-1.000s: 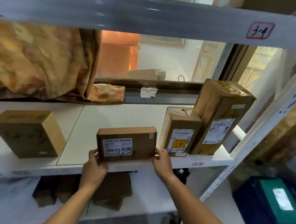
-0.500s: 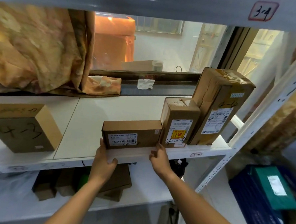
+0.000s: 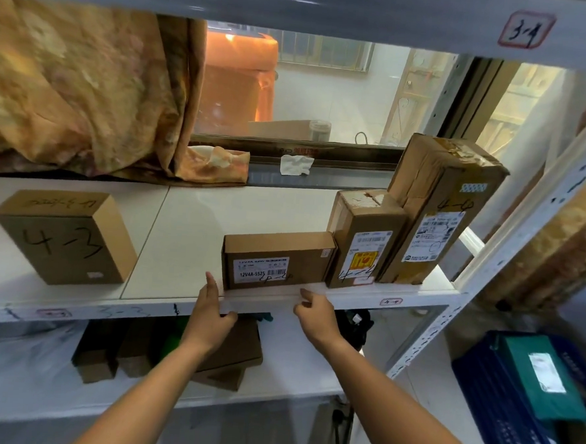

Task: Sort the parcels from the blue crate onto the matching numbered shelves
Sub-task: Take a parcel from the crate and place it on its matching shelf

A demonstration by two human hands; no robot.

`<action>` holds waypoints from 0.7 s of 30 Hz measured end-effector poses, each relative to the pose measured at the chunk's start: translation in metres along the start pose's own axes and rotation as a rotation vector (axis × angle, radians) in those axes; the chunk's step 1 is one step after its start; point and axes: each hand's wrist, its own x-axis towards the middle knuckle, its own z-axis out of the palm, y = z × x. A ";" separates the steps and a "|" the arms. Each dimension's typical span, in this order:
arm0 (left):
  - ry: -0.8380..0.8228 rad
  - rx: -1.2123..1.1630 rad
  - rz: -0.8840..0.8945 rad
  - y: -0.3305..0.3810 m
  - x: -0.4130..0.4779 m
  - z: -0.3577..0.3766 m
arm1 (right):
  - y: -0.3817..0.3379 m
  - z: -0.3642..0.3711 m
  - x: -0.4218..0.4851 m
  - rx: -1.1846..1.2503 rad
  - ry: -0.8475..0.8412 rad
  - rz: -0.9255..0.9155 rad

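Observation:
A small flat brown parcel (image 3: 277, 260) marked 4-4 stands on the white shelf (image 3: 181, 235) above the 4-4 tag (image 3: 391, 301), touching a taller 4-4 parcel (image 3: 364, 240) to its right. A large 4-4 parcel (image 3: 438, 213) leans beside that one. My left hand (image 3: 212, 314) is just below the small parcel's left corner, fingers straight, holding nothing. My right hand (image 3: 315, 314) hovers at the shelf's front edge below the parcel, fingers loosely curled, holding nothing. The blue crate (image 3: 513, 407) sits on the floor at the lower right with a green parcel (image 3: 542, 378) in it.
A brown box marked 4-3 (image 3: 67, 239) stands at the shelf's left. A patterned orange curtain (image 3: 87, 82) hangs behind it. The upper shelf beam carries a 3-4 tag (image 3: 525, 30). Several brown boxes (image 3: 228, 351) lie on the lower shelf. A white upright post (image 3: 525, 215) stands at right.
Both hands let go of the small parcel after sliding it right against the taller one, and have drawn back below the shelf edge.

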 end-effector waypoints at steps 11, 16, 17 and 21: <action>-0.002 0.629 0.242 -0.017 -0.055 -0.106 | -0.092 0.024 -0.038 -1.010 -0.182 -0.829; 0.206 0.702 0.295 0.006 -0.082 -0.221 | -0.209 0.060 -0.070 -1.012 -0.088 -1.135; 0.263 0.719 0.293 0.013 -0.089 -0.246 | -0.235 0.066 -0.079 -0.998 -0.069 -1.195; 0.444 0.738 0.265 0.028 -0.131 -0.343 | -0.336 0.093 -0.124 -0.946 0.008 -1.374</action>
